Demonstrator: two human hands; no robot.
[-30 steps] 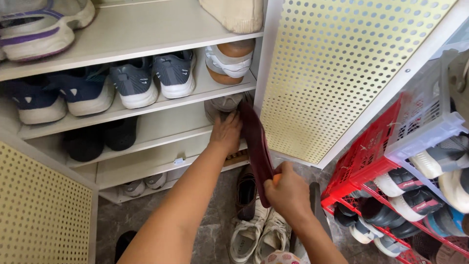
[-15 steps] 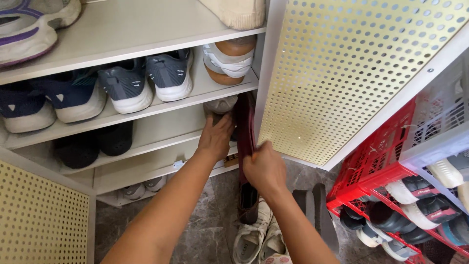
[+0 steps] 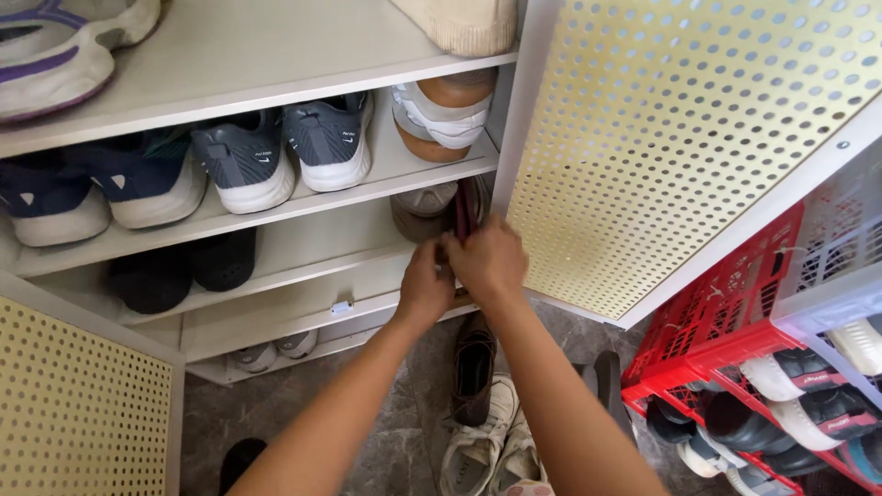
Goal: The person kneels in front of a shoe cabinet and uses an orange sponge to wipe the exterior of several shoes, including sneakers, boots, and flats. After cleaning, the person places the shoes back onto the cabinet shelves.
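A dark maroon shoe (image 3: 467, 208) stands on edge at the right end of a white cabinet shelf (image 3: 312, 241), beside a grey shoe (image 3: 421, 210). My right hand (image 3: 489, 262) is closed on the maroon shoe's near end, which it mostly hides. My left hand (image 3: 425, 283) sits just left of it at the shelf's front edge, touching the same shoe's heel. Both forearms reach up from the bottom of the view.
Grey sneakers (image 3: 285, 152), navy sneakers (image 3: 101, 188) and black shoes (image 3: 179, 266) fill the shelves. Perforated yellow cabinet doors (image 3: 671, 138) stand open on both sides. Red and white crates (image 3: 735, 321) of shoes stand right. A brown shoe (image 3: 475, 367) and white sneakers (image 3: 487, 441) lie on the floor.
My right hand has pushed the maroon shoe from mid-air into the shelf's right end. My left hand moved from the grey shoe back to the shelf front beside it.
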